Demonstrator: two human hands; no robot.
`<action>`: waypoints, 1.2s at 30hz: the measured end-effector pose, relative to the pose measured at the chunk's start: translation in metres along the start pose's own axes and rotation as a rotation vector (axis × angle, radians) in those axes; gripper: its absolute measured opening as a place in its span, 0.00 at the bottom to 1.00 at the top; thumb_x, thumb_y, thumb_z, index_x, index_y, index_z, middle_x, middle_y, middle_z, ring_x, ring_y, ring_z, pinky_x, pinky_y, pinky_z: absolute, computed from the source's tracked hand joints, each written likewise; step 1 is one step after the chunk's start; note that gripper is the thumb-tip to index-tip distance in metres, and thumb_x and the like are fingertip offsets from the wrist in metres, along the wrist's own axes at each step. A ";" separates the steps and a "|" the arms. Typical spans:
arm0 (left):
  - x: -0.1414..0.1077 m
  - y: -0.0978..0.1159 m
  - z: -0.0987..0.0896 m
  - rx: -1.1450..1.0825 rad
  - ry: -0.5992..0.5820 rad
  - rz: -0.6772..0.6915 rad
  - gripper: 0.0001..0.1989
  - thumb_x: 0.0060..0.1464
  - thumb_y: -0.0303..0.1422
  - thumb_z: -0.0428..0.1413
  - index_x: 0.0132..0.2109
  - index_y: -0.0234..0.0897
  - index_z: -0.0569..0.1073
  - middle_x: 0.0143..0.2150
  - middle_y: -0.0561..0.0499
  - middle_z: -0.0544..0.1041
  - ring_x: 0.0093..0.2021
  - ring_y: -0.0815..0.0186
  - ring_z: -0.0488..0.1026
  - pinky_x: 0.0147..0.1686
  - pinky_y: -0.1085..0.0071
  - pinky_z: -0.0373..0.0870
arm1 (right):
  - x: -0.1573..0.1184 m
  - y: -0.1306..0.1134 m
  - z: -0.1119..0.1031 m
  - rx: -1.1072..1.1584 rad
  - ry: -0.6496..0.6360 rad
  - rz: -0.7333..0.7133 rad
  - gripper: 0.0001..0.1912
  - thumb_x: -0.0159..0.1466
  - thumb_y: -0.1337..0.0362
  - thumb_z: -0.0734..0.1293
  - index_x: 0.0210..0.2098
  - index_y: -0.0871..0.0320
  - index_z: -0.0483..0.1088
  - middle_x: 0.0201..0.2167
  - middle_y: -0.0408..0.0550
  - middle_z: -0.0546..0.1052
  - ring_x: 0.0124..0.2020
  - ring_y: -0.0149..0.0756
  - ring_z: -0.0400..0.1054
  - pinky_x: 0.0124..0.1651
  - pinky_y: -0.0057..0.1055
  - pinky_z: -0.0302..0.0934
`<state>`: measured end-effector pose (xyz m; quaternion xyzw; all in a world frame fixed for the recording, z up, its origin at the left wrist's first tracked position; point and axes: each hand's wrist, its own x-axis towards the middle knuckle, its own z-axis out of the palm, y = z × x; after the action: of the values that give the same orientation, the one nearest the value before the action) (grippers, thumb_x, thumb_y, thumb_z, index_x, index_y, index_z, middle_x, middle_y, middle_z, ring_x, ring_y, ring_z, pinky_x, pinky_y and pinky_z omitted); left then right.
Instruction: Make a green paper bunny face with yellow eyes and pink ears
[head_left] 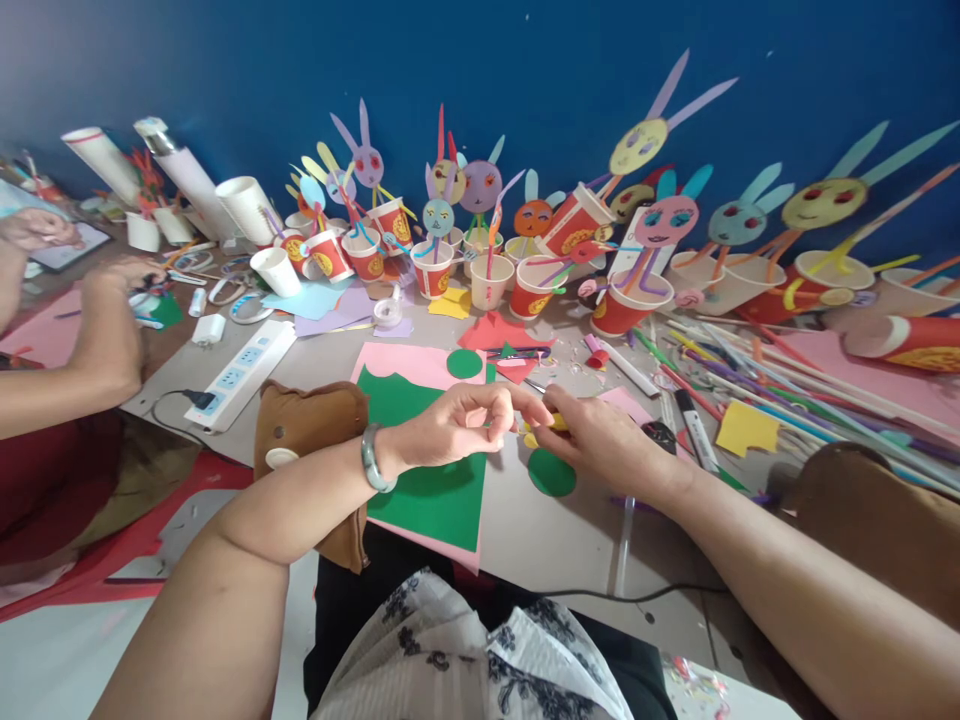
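My left hand (469,425), with a bracelet on its wrist, is over the green paper (442,500); its thumb and fingers are curled close together, and anything between them is too small to make out. Beside it, my right hand (600,440) has its fingers bent round a small yellow piece (556,422), partly hidden. The two hands nearly meet at the fingertips. Below my right hand lies a green paper circle (552,473). Another green circle (465,364) rests on pink paper (375,358) behind my left hand.
Paper cups (531,287) with paper rabbit faces stand along the blue wall. A power strip (251,372) and a brown pouch (311,420) lie left. Scissors (525,353), a marker (696,430) and many coloured sticks lie right. Another person's arms (105,330) are at far left.
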<state>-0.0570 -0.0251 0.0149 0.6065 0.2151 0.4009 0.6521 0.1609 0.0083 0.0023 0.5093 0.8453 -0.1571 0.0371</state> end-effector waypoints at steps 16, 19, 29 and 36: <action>-0.003 0.000 -0.001 0.162 -0.013 -0.058 0.09 0.61 0.25 0.52 0.30 0.36 0.69 0.56 0.44 0.75 0.56 0.63 0.73 0.54 0.60 0.72 | 0.000 0.000 -0.001 -0.034 0.000 -0.009 0.13 0.68 0.55 0.57 0.41 0.57 0.64 0.27 0.48 0.75 0.28 0.39 0.70 0.29 0.30 0.46; -0.002 0.002 0.001 0.206 0.006 -0.084 0.05 0.60 0.26 0.53 0.34 0.36 0.71 0.55 0.43 0.76 0.55 0.62 0.74 0.53 0.63 0.72 | -0.001 -0.001 -0.002 -0.052 0.005 0.003 0.12 0.68 0.56 0.58 0.41 0.57 0.65 0.27 0.48 0.76 0.28 0.39 0.70 0.28 0.30 0.45; -0.007 -0.013 0.008 1.445 -0.199 0.047 0.14 0.68 0.36 0.50 0.40 0.37 0.78 0.31 0.50 0.78 0.31 0.68 0.75 0.30 0.72 0.62 | -0.001 -0.004 -0.005 -0.061 0.033 0.005 0.13 0.69 0.56 0.58 0.44 0.58 0.67 0.31 0.51 0.79 0.31 0.42 0.73 0.31 0.31 0.49; -0.006 -0.014 0.012 1.678 -0.342 -0.115 0.13 0.68 0.32 0.49 0.54 0.38 0.74 0.34 0.50 0.80 0.32 0.64 0.78 0.26 0.72 0.64 | -0.002 -0.002 -0.005 -0.037 0.036 -0.011 0.13 0.69 0.56 0.58 0.44 0.58 0.68 0.30 0.51 0.79 0.31 0.42 0.73 0.31 0.31 0.50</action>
<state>-0.0473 -0.0365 0.0028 0.9284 0.3696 -0.0217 0.0305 0.1605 0.0068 0.0078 0.5068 0.8512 -0.1327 0.0305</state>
